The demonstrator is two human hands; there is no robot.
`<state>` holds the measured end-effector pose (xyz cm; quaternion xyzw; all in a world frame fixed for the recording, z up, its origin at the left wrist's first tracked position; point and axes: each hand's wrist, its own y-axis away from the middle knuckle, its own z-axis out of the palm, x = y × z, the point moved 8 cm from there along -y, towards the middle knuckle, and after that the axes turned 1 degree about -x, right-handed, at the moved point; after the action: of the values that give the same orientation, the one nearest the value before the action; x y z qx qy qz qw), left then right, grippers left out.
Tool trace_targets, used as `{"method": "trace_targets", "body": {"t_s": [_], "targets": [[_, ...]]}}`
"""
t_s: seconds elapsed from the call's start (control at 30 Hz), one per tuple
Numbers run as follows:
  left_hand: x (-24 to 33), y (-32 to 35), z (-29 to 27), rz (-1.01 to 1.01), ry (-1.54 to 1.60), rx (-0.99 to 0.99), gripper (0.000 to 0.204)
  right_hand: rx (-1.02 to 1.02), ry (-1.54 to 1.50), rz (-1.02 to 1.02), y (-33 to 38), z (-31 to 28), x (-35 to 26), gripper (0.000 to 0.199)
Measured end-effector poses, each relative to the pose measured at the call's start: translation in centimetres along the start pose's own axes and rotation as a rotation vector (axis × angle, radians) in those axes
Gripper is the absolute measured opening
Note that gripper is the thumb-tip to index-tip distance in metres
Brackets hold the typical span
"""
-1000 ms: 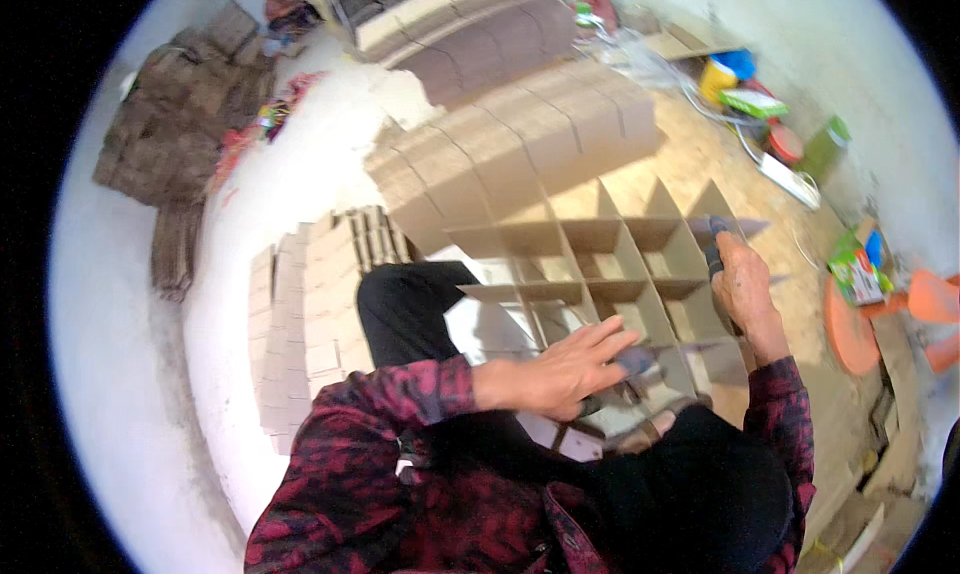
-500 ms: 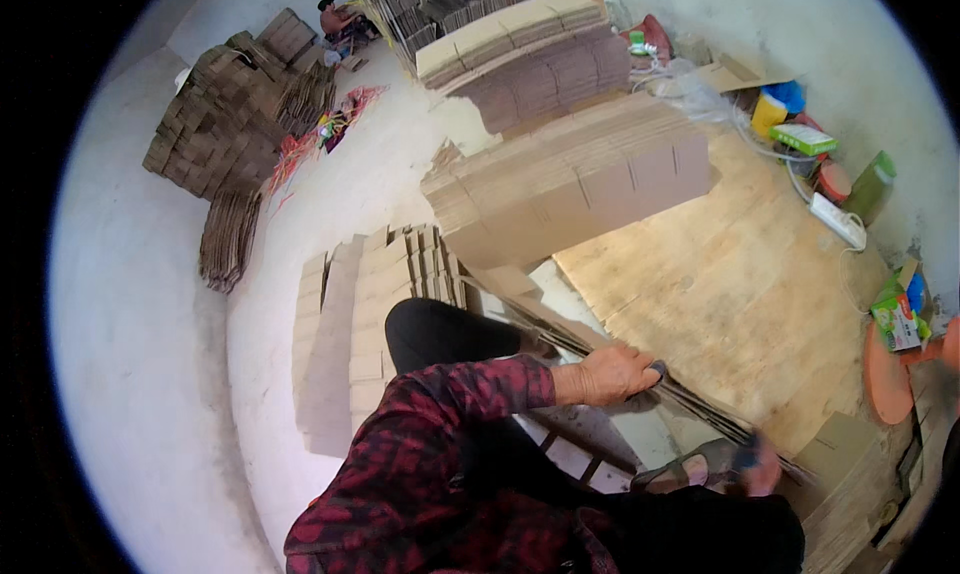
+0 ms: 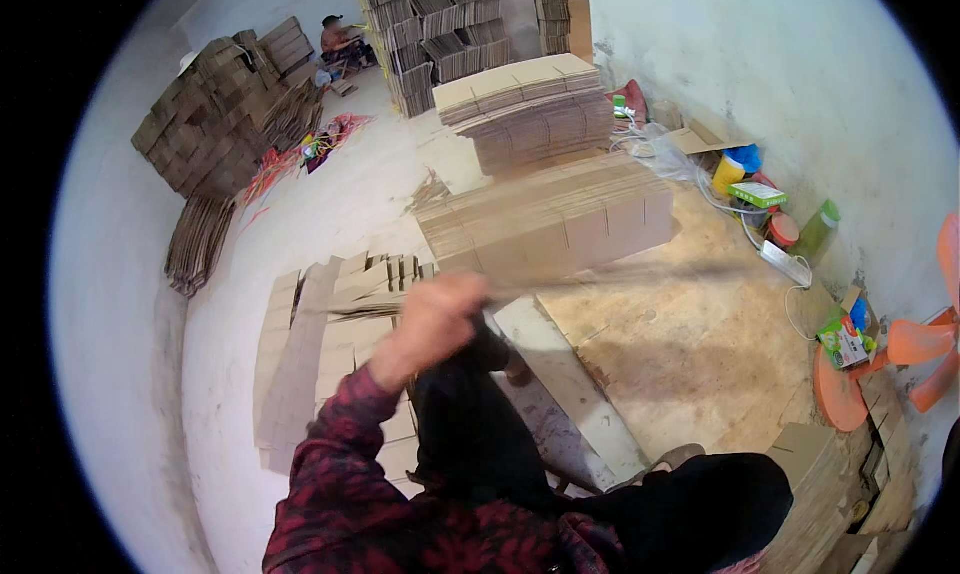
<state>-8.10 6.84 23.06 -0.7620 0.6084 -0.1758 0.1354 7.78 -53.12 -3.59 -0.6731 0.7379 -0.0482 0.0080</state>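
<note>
My left hand (image 3: 440,314), blurred by motion, is raised in front of me and closed on a flattened cardboard divider (image 3: 620,274). The divider shows as a thin streak reaching right over the plywood sheet (image 3: 690,344) on the floor. My red-and-black plaid sleeve (image 3: 340,454) comes up from the lower left. My right hand is out of sight. Rows of slotted cardboard strips (image 3: 320,324) lie on the floor just beyond my left hand. My knees in black trousers (image 3: 470,434) are below it.
A low stack of flat cardboard (image 3: 560,214) lies ahead, with taller piles (image 3: 520,99) and bundles (image 3: 220,104) behind. Bottles, small boxes and a power strip (image 3: 785,259) line the right wall beside an orange fan (image 3: 900,354). A person (image 3: 340,36) sits far back.
The open cardboard grid that both hands held has been folded flat. My left hand has swung it up and to the left. My right hand has let go and dropped out of view.
</note>
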Motion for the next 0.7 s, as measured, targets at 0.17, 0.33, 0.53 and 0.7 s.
{"method": "trace_targets", "body": {"t_s": [0.17, 0.33, 0.53, 0.7], "targets": [[-15.3, 15.0, -5.3, -0.614, -0.038, 0.219, 0.042, -0.013, 0.124, -0.049, 2.0, -1.0, 0.1, 0.067], [-26.4, 31.5, 2.6, -1.029, 0.463, 0.17, 0.056, 0.004, 0.3, -0.101, 3.7, -3.7, 1.7, 0.07], [-31.1, 31.4, 6.9, -0.835, 0.073, 0.053, 0.051, 0.047, -0.083, -0.029, 3.3, -2.5, 2.7, 0.069], [-14.4, 3.5, -4.0, -0.39, 1.077, 0.371, 0.043, 0.076, -0.054, -0.008, 4.1, -3.0, 4.1, 0.068]]}}
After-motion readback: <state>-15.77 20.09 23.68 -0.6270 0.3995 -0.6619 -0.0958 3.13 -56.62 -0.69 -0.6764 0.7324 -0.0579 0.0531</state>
